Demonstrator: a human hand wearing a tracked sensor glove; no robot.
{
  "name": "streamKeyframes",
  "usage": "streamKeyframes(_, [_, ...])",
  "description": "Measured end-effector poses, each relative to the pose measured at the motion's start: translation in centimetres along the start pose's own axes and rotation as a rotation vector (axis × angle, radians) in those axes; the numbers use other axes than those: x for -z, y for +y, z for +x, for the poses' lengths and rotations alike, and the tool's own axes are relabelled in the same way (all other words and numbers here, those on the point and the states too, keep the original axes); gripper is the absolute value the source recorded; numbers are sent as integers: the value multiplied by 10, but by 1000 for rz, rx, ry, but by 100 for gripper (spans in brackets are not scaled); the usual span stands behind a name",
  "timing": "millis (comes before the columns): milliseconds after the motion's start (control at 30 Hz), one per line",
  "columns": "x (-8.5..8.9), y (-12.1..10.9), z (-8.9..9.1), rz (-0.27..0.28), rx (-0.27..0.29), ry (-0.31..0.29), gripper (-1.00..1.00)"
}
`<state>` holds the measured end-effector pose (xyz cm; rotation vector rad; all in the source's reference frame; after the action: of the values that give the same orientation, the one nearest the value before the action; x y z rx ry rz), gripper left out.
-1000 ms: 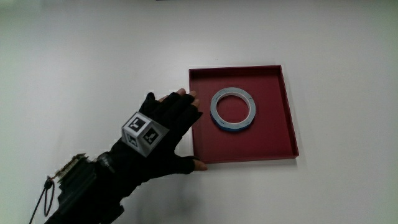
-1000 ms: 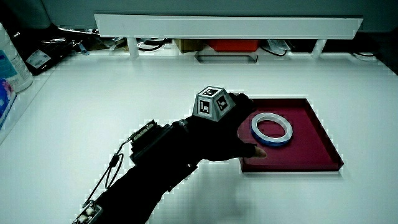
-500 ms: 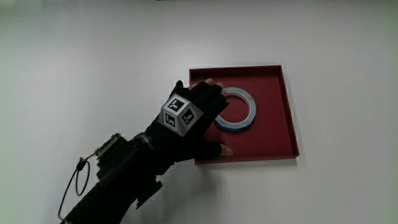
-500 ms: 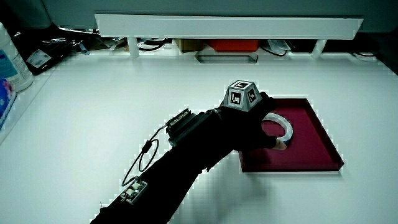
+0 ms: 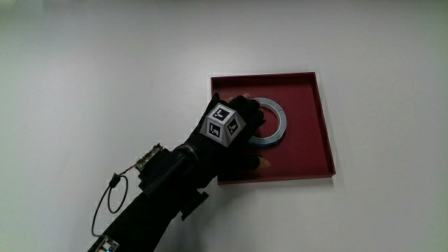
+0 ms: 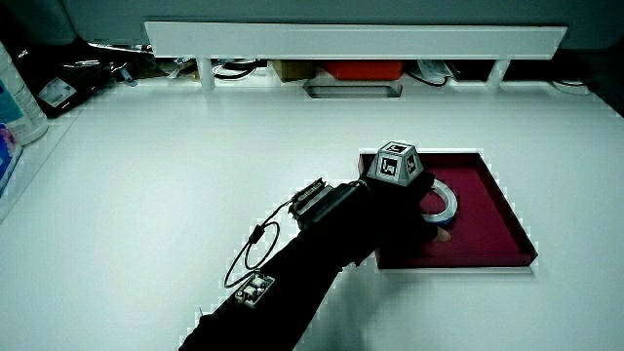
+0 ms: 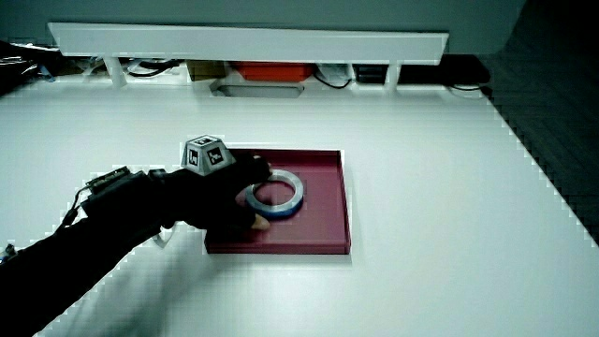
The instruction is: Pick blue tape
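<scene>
The blue tape is a flat ring with a white upper face, lying in a shallow dark red tray. The gloved hand reaches in over the tray's edge and covers the part of the ring nearest to it. Its fingers are spread over the ring, and the thumb tip rests on the tray floor a little apart from the tape. In both side views the tape still lies flat in the tray under the hand.
The white table carries only the tray. A low white partition with cables and a red box under it closes the table's end. Bottles stand at the table's edge. A wire loop hangs from the forearm.
The hand moved from beside the tray's edge to over the tape, covering part of the ring. The tape and tray stayed in place.
</scene>
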<state>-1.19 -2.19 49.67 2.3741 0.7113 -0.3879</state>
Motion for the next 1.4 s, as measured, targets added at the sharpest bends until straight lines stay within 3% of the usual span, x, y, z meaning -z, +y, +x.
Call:
streamKeyframes(200, [13,13,1,-44,-33,44,0])
streamKeyframes(267, [12,13,1,-35,-35,54,0])
streamKeyframes(467, [22,20,-2,-49,-31,51,21])
streamKeyframes(633, [21,20,-1,-12,-8,40,38])
streamKeyframes(1033, [20,14,16,100,77,105,79])
streamKeyframes(1233, [22,13,15,131,94,87,100])
streamKeyframes(1400, [19,8,16,151,103,85,100])
